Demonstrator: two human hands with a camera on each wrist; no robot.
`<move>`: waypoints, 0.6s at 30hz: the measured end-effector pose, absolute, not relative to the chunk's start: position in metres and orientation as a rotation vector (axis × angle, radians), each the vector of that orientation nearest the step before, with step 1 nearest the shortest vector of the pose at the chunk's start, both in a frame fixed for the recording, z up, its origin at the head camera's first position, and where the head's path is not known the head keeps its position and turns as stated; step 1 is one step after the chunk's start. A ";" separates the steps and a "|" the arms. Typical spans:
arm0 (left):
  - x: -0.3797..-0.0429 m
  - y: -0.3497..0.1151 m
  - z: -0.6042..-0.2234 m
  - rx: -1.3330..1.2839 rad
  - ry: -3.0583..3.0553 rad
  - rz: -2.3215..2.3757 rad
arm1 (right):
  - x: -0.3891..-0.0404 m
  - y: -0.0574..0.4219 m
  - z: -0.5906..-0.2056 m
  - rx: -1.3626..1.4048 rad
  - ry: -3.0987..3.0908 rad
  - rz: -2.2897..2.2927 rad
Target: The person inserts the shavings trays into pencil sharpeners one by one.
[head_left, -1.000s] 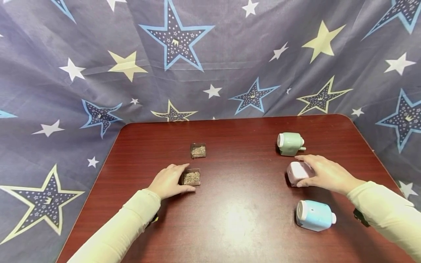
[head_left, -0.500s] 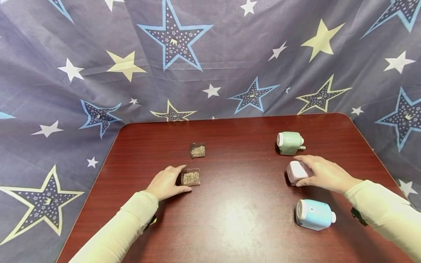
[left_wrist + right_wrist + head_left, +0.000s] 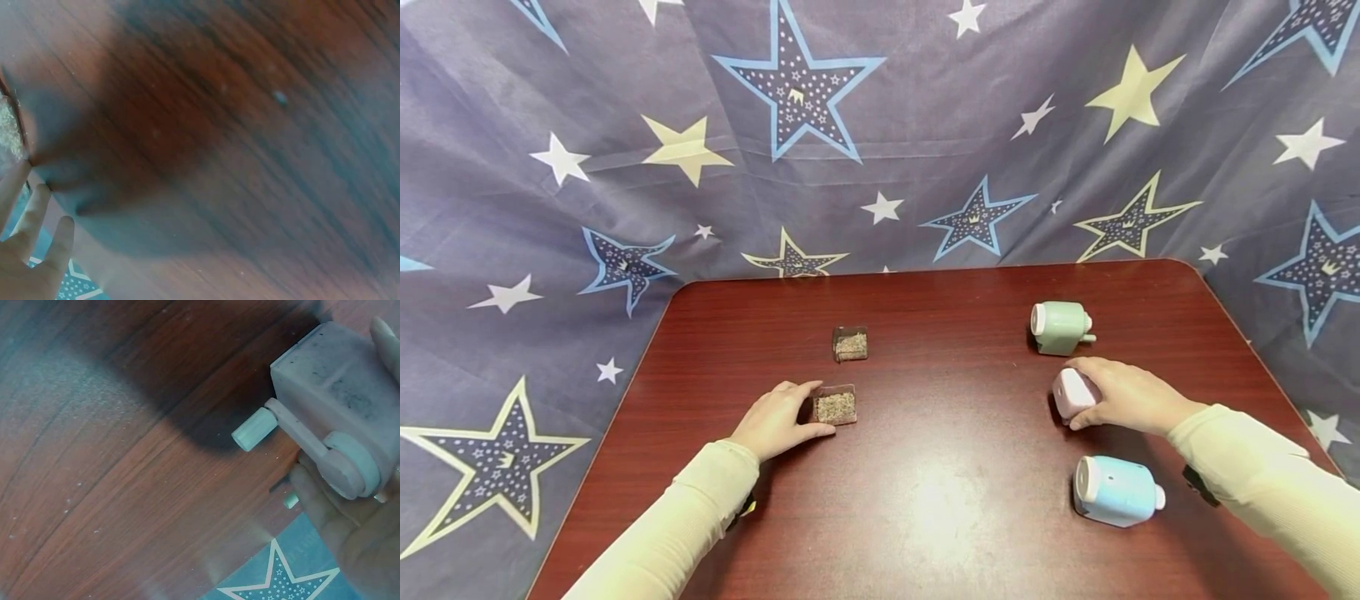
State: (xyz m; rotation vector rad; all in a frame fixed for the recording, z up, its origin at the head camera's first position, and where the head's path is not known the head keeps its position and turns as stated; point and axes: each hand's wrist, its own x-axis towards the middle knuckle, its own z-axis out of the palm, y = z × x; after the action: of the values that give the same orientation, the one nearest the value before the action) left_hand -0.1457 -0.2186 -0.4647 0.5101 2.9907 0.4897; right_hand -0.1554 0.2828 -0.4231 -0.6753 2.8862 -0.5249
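one pink crank-handled sharpener (image 3: pixel 337 375) between the right fingers (image 3: pixel 319 506)

Clear box (image 3: pixel 9 132) (left-wrist view) cropped

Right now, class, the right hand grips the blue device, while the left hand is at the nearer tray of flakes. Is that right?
Not quite: the right hand grips the pink device, not the blue device, as the head view shows. The left hand is at the nearer tray of flakes, as stated.
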 end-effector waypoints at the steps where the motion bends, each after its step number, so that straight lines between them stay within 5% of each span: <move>1: -0.146 -0.218 -0.465 0.515 2.991 0.492 | -0.156 0.282 -0.423 -0.669 2.880 -0.527; 18: -0.149 -0.208 -0.466 0.577 3.004 0.501 | -0.160 0.280 -0.427 -0.682 2.862 -0.497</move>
State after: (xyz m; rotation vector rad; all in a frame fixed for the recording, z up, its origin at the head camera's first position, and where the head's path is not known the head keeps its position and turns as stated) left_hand -0.1485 -0.2076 -0.4656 0.5765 3.0039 0.5006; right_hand -0.1597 0.2804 -0.4275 -0.6820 2.8623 -0.4973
